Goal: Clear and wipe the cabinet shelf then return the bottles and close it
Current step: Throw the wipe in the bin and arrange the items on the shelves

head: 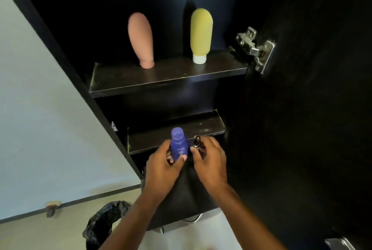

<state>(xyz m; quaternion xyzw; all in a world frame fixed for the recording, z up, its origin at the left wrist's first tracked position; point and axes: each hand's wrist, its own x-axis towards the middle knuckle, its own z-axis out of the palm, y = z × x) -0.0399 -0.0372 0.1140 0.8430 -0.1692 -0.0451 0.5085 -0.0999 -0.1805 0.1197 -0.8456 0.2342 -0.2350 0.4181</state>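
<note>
At the lower centre of the frame, a blue bottle (178,146) is gripped in the left hand (163,166) and a small dark dropper bottle (198,145) in the right hand (210,162), both just in front of the lower cabinet shelf (175,133). A pink tube (141,39) and a yellow tube (201,34), stood cap-down on the upper shelf (167,77), could be toppled by a careless reach. The dropper bottle is largely hidden by fingers and lost against the black interior.
</note>
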